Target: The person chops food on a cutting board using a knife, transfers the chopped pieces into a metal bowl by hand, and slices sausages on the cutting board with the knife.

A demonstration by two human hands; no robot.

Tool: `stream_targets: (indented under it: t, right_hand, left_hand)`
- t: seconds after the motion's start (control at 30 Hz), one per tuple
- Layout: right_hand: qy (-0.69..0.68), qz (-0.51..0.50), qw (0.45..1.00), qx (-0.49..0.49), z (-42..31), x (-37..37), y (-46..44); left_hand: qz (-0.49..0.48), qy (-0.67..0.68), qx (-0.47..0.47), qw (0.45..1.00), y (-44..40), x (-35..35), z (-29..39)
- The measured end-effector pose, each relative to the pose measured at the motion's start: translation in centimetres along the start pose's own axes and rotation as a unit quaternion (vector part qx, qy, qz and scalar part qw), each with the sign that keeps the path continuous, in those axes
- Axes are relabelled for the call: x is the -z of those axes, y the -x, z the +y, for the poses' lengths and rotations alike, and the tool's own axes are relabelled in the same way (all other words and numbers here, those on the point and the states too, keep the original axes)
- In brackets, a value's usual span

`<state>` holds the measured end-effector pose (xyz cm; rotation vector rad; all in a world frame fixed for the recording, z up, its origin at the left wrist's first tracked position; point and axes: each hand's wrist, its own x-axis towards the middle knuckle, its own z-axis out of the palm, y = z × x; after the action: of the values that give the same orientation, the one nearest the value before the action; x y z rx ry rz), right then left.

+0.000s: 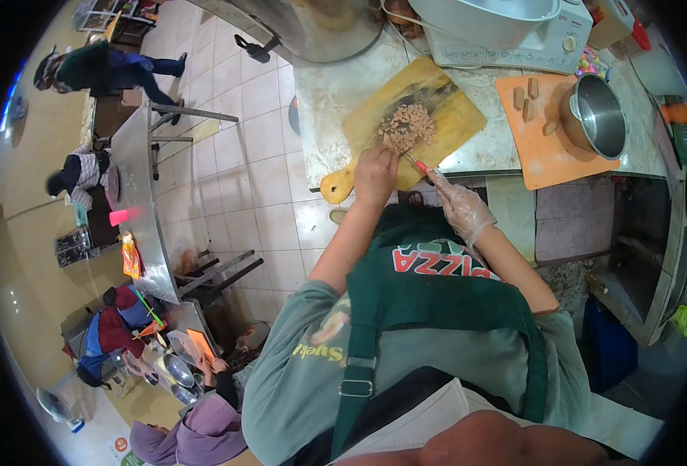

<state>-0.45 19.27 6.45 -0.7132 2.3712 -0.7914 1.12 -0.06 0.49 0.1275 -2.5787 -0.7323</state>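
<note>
My right hand (pixel 466 211), in a clear plastic glove, is closed around the red handle of a knife (pixel 422 167). The blade points up and left over a wooden cutting board (pixel 456 120). My bare left hand (pixel 377 175) rests at the board's lower edge, fingers curled together beside the blade. What those fingers hold, if anything, is hidden. Just beyond both hands lies a heap of small chopped pinkish-brown pieces (pixel 409 126). The board's rounded handle (pixel 335 187) sticks out over the counter edge, left of my left hand.
Right of the wooden board, an orange cutting board (pixel 514 147) carries several brown sausage-like pieces (pixel 529 109) and a metal pot (pixel 601 116). A white appliance (pixel 506 48) and a large metal container (pixel 320 35) stand behind. Other people work at a metal table (pixel 145 210) on the left.
</note>
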Motion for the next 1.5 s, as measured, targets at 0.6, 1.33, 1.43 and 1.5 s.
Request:
stream_targets:
  t: [0.6, 1.33, 1.43, 1.5]
  right_hand:
    - [0.058, -0.032, 0.996, -0.052, 3.2, -1.7, 2.7]
    - [-0.027, -0.007, 0.999, 0.03, 1.3, -2.1, -2.0]
    - [-0.01, -0.016, 1.0, 0.0, 0.6, -1.2, -0.3]
    - [0.003, -0.026, 0.999, -0.019, 1.3, -1.5, 1.1]
  left_hand:
    - [0.027, 0.021, 0.008, 0.999, 0.3, 0.0, -0.2]
    - [-0.001, 0.025, 0.01, 1.0, 0.5, 0.5, -0.1]
    - [0.01, 0.022, 0.008, 1.0, 0.4, 0.4, -0.2]
    - [0.018, 0.027, 0.009, 0.999, 0.6, 0.2, -0.3]
